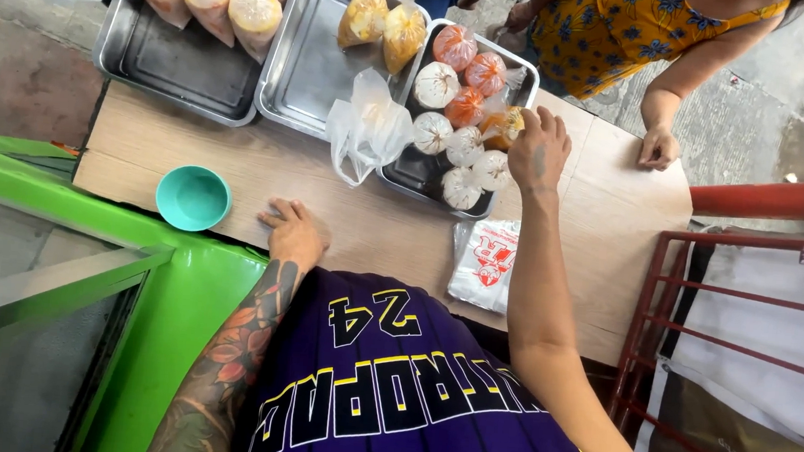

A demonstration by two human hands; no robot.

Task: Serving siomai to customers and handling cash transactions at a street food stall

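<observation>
My right hand (539, 151) reaches over the right metal tray (419, 168) and pinches the top of a small bag of yellow-orange food (503, 124). White and orange tied food bags (456, 115) fill that tray. My left hand (292, 232), on a tattooed arm, rests flat on the wooden table (373, 224) with its fingers apart and nothing in it. An empty clear plastic bag (369, 128) lies between the middle and right trays.
A teal bowl (193, 197) sits near the table's left edge, and a pack of printed plastic bags (485, 263) lies by my right arm. Two more trays (304, 70) hold yellow bags. Another person's hand (659, 149) rests at the far corner. A red rack (730, 309) stands right, a green cart (177, 294) left.
</observation>
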